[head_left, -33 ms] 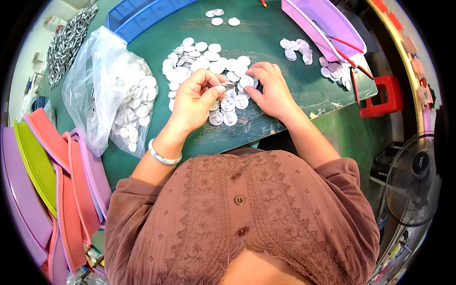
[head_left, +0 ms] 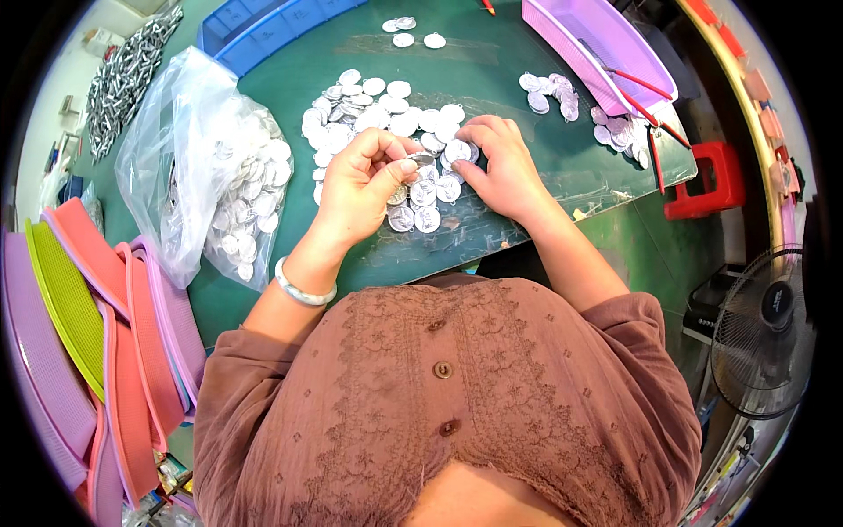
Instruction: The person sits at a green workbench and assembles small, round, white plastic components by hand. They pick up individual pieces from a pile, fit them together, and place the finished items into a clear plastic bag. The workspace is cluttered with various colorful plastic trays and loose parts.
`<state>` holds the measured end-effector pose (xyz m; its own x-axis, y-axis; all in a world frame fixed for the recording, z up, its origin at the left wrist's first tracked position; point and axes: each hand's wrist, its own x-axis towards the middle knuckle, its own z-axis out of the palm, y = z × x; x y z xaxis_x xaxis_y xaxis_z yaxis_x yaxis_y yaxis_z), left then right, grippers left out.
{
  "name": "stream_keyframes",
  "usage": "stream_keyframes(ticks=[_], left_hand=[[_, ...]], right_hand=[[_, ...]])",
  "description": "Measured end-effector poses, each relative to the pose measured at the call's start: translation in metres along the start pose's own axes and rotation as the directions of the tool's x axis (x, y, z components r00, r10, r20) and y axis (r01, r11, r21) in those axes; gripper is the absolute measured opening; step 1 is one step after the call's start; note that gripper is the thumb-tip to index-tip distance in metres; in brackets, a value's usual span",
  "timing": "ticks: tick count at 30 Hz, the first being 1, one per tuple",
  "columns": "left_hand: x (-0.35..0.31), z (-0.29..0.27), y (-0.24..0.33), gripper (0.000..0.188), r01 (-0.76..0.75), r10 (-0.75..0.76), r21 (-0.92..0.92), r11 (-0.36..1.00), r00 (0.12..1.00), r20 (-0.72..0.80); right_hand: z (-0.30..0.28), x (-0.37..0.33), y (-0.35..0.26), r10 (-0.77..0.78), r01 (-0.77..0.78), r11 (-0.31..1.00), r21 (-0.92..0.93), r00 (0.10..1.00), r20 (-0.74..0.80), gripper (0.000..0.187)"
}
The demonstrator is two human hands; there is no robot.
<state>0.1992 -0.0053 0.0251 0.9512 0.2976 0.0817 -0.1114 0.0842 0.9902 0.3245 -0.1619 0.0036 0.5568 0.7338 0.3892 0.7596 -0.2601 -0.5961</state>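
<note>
A loose pile of silver, round medal-like discs (head_left: 360, 112) with small loops lies on the green table. My left hand (head_left: 364, 180), with a pale bangle at its wrist, pinches one silver disc (head_left: 424, 160) between thumb and fingers above the pile's near part. That disc is tilted, nearly edge-on. At the pile's right side, my right hand (head_left: 502, 169) rests with thumb and fingers apart and curved around a few discs (head_left: 457, 151). Several discs (head_left: 426, 219) lie flat just nearer to me.
A clear plastic bag (head_left: 171, 167) of discs lies left, near stacked coloured baskets (head_left: 70, 299). Behind stands a blue bin (head_left: 272, 35). Red-handled pliers (head_left: 645, 83) lean on a purple basket (head_left: 606, 53) at right. A red stool (head_left: 716, 180) and fan (head_left: 764, 334) stand beyond the table.
</note>
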Motion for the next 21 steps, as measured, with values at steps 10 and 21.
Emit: stream_keyframes(ticks=[10, 21], left_hand=[[-0.008, -0.007, -0.004, 0.009, -0.065, 0.064, -0.057, 0.996, 0.997, -0.031], [-0.008, -0.006, 0.005, 0.009, 0.186, -0.216, -0.395, 0.9, 0.976, -0.034]], right_hand=[[0.002, 0.001, -0.006, 0.03, -0.027, 0.989, 0.142, 0.999, -0.014, 0.02], [-0.013, 0.005, -0.039, 0.31, -0.395, 0.492, 0.776, 0.912, 0.267, 0.011]])
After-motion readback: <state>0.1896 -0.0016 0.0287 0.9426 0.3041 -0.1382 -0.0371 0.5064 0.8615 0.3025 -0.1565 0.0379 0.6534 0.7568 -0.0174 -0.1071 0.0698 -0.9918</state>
